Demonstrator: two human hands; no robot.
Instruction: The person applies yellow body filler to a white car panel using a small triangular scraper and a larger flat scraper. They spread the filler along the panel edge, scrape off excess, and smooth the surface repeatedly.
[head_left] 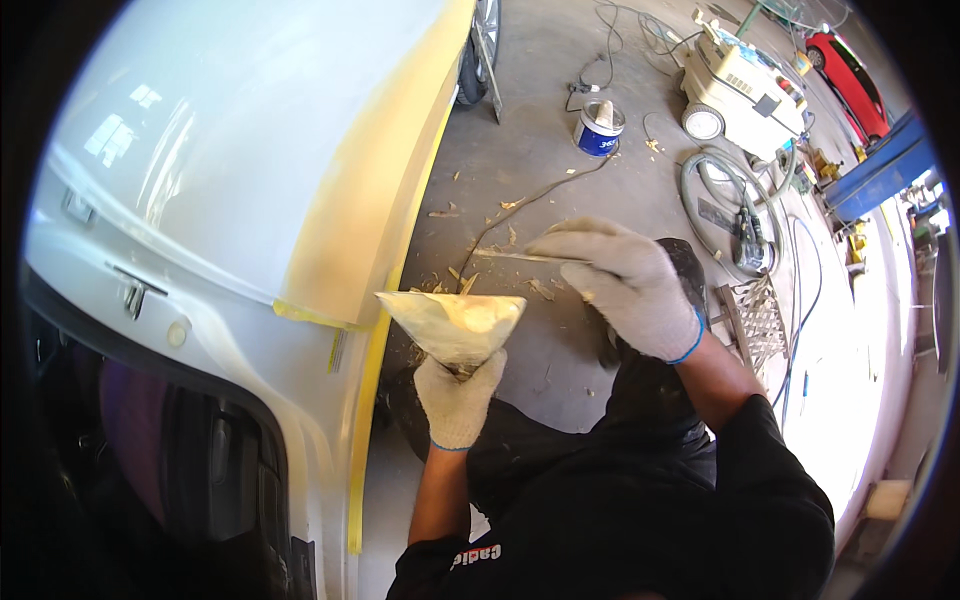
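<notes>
In its white knitted glove, my left hand [458, 405] grips the narrow end of a wide, fan-shaped putty spreader [425, 322]. A lump of pale yellow filler [480, 313] lies on its face. To the right, my gloved right hand [635, 285] is closed around a thin, flat scraper [520, 257], seen nearly edge-on and pointing left. The two tools are apart. Left of my hands stands a white car body panel [250, 110] with a broad band of smoothed yellow filler [345, 220]. Yellow masking tape [370, 420] runs along the panel's edge.
An open blue-and-white tin [598, 138] stands on the grey floor [530, 90], ahead of my hands. Beyond it are a wheeled cream machine [740, 85], a coiled hose [690, 200] and a power sander [750, 240]. A cable [550, 188] and dried scraps litter the floor.
</notes>
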